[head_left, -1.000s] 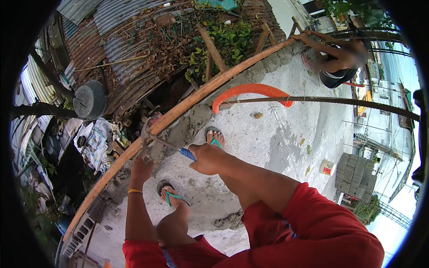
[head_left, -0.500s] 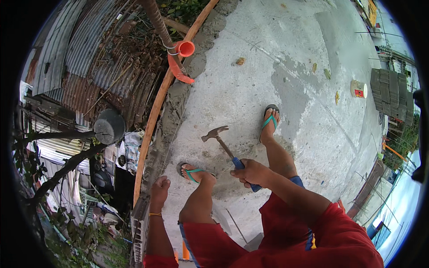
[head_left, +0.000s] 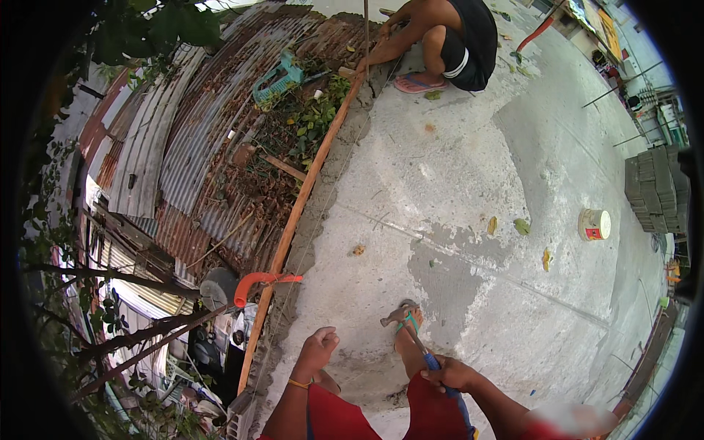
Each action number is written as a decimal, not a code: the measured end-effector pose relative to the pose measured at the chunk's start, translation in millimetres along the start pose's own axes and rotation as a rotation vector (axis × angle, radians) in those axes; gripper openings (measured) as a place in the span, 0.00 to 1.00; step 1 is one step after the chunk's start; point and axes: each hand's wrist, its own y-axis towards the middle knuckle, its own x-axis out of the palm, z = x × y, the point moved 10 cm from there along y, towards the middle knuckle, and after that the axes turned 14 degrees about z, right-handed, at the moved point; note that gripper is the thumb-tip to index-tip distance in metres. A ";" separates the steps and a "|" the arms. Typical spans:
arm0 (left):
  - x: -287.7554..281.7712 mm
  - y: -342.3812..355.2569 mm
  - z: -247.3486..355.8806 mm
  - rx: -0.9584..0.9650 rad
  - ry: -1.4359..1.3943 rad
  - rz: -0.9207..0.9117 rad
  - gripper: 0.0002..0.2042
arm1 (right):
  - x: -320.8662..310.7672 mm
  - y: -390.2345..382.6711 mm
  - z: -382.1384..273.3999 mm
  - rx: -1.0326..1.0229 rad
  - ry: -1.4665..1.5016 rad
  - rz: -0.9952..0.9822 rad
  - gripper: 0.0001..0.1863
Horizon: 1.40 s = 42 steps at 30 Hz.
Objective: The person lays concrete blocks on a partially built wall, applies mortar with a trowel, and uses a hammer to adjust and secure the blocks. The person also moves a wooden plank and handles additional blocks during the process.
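My right hand (head_left: 449, 372) grips the blue handle of a claw hammer (head_left: 396, 317), whose metal head lies over my sandaled foot from this view. My left hand (head_left: 320, 343) is loosely curled with nothing visible in it, out over the concrete floor (head_left: 381, 279). To its left runs a long wooden board (head_left: 307, 192) along a strip of grey mortar (head_left: 304, 242), with a thin string beside it. An orange corrugated tube (head_left: 257, 282) arches over the board near a rusty rebar.
A crouching co-worker (head_left: 466, 51) reaches to the board's far end. Beyond the board are corrugated roofing sheets (head_left: 183, 169), a grey basin (head_left: 216, 288) and dark branches (head_left: 125, 279). On the right stand a white bucket (head_left: 594, 224) and stacked blocks (head_left: 653, 187).
My view has swung round along the board, showing the co-worker at top centre. My left hand has come away from the board, and the hammer in my right hand has moved down from it.
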 end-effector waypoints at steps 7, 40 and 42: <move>-16.2 41.6 91.0 0.046 -0.083 0.146 0.20 | -134.0 -28.4 -82.3 0.009 -0.201 0.291 0.16; -65.7 491.0 320.4 -0.241 -0.527 0.522 0.10 | -78.0 213.9 -754.9 0.027 -0.590 -0.142 0.17; -56.1 535.4 338.9 -0.206 -0.471 0.536 0.11 | -89.6 236.8 -802.2 -0.059 -0.727 -0.095 0.17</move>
